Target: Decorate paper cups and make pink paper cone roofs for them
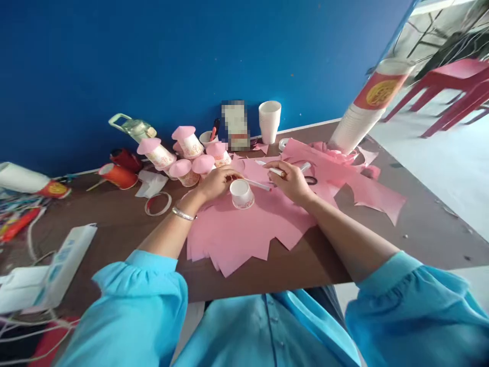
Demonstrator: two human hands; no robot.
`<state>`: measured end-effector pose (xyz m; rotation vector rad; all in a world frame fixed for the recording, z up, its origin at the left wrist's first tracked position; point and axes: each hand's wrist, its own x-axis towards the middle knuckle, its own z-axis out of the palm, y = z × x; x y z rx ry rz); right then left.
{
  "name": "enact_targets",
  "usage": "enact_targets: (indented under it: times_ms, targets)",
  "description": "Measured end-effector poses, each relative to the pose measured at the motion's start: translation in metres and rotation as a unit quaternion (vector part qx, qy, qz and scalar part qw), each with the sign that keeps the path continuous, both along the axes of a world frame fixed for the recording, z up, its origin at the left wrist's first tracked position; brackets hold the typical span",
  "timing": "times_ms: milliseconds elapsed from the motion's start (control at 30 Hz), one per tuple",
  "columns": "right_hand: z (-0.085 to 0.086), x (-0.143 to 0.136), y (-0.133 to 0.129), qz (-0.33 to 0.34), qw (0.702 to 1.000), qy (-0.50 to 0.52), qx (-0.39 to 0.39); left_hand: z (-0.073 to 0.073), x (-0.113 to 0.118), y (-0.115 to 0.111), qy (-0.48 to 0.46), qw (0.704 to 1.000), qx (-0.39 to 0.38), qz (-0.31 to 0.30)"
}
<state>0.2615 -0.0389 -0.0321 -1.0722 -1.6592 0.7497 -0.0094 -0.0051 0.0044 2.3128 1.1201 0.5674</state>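
A white paper cup with a patterned rim stands upside down on a spread pile of pink paper. Just left of the cup is my left hand, its fingers curled near the cup's top; whether they hold anything is hidden. My right hand, to the right of the cup, is closed on a white pen. Between my hands, a thin white stick with a pink end lies on the paper. Scissors with dark handles rest beyond my right hand.
Several cups with pink cone tops stand at the back left, near a bottle. A stack of white cups stands by the blue wall. A tape roll and power strip lie left. Another tall cup stack leans at right.
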Motion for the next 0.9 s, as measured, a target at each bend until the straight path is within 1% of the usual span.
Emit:
enact_targets:
  times_ms: [100,167,200,267,333,400,433,500,567,667,767,833,867,900]
  targets:
    - [0.000,-0.002,-0.002,0.002,1.000,0.004,-0.001,0.006,-0.013,-0.016,0.021,1.000,0.011,0.007]
    - [0.002,-0.004,-0.004,-0.002,1.000,0.024,0.015,0.007,-0.018,-0.031,0.001,1.000,0.007,0.000]
    - [0.004,-0.004,-0.005,-0.003,0.999,0.037,0.029,0.007,-0.020,-0.039,-0.026,0.999,-0.017,-0.009]
    - [0.007,-0.006,-0.008,0.000,0.996,0.063,0.059,0.002,-0.018,-0.053,-0.093,0.992,-0.086,-0.022]
    - [0.010,-0.008,-0.011,-0.003,0.993,0.078,0.091,-0.004,-0.010,-0.060,-0.157,0.977,-0.142,-0.004]
    - [0.012,-0.010,-0.014,-0.020,0.989,0.081,0.118,-0.010,0.001,-0.062,-0.215,0.959,-0.178,0.043]
    - [0.013,-0.010,-0.014,-0.032,0.988,0.083,0.126,-0.011,0.006,-0.061,-0.237,0.950,-0.195,0.055]
    - [0.016,-0.011,-0.015,-0.056,0.985,0.101,0.131,-0.013,0.016,-0.058,-0.291,0.929,-0.217,0.065]
    - [0.020,-0.011,-0.016,-0.066,0.980,0.142,0.126,-0.013,0.021,-0.055,-0.348,0.907,-0.229,0.064]
    - [0.030,-0.010,-0.020,-0.039,0.972,0.204,0.113,-0.014,0.024,-0.054,-0.426,0.866,-0.255,0.060]
    - [0.035,-0.013,-0.029,-0.001,0.971,0.216,0.102,-0.020,0.026,-0.056,-0.470,0.823,-0.317,0.036]
    - [0.035,-0.016,-0.038,0.014,0.975,0.198,0.104,-0.025,0.028,-0.057,-0.474,0.809,-0.348,0.015]
    - [0.035,-0.018,-0.043,0.024,0.979,0.172,0.107,-0.027,0.028,-0.057,-0.473,0.808,-0.352,0.010]
    - [0.035,-0.020,-0.048,0.028,0.983,0.139,0.115,-0.029,0.029,-0.058,-0.469,0.813,-0.345,0.009]
